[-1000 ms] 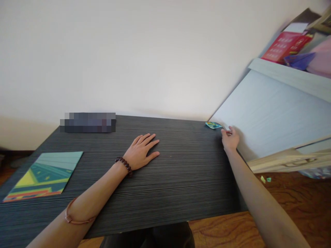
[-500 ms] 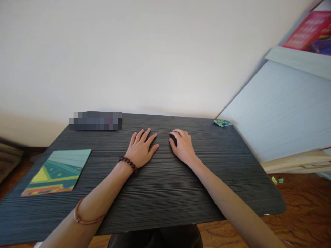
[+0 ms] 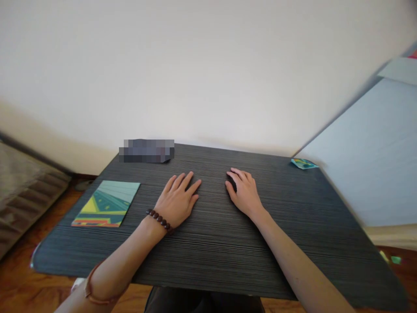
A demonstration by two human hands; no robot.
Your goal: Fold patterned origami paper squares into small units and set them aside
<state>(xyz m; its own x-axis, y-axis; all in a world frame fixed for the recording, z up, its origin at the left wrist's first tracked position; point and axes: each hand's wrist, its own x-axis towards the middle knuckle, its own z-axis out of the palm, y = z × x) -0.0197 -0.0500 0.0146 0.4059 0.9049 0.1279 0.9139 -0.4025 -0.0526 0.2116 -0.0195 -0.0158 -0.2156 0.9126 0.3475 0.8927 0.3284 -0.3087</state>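
My left hand (image 3: 176, 200) lies palm down on the dark ribbed tabletop (image 3: 208, 248), fingers spread and holding nothing. A beaded bracelet (image 3: 158, 218) circles that wrist, and a thin brown band (image 3: 89, 289) sits higher on the forearm. To the right, my right hand (image 3: 245, 191) rests on the same surface with its fingers slightly curved and apart, nothing in them. Left of my left hand lies a flat square sheet or booklet (image 3: 106, 204) printed in green, yellow and orange; neither hand touches it.
A blurred-out dark object (image 3: 146, 151) sits at the table's back left. Near the back right corner lies a small colourful packet (image 3: 304, 163). The wall (image 3: 208, 78) borders the back edge, and a pale panel (image 3: 374, 152) stands at the right. Small scraps (image 3: 395, 260) lie on the floor.
The view has turned left, so the table and the things on it appear shifted to the right. My right hand sits a little farther from my left; both stay on the table.
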